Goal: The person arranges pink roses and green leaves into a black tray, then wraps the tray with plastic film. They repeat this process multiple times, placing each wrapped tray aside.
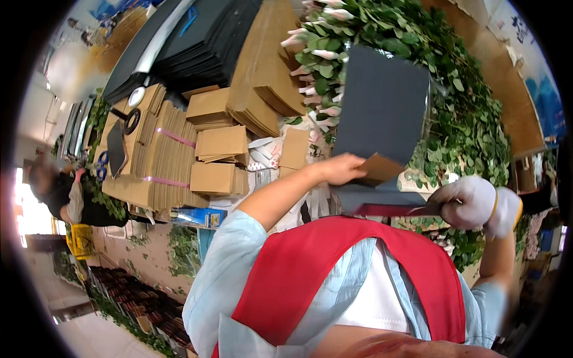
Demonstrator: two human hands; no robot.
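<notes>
I am finding the dark grey panel point(385, 101) lying across leafy stems point(462, 110), ahead of the person's chest. At its near edge, the bare left hand point(341, 169) is pinching a brown cardboard piece point(380, 169), fingers nearly closed. The gloved right hand point(468, 201) is curling beside a dark red strip point(388, 210); I cannot tell its grip. Folded cartons point(219, 144) are standing leftward.
</notes>
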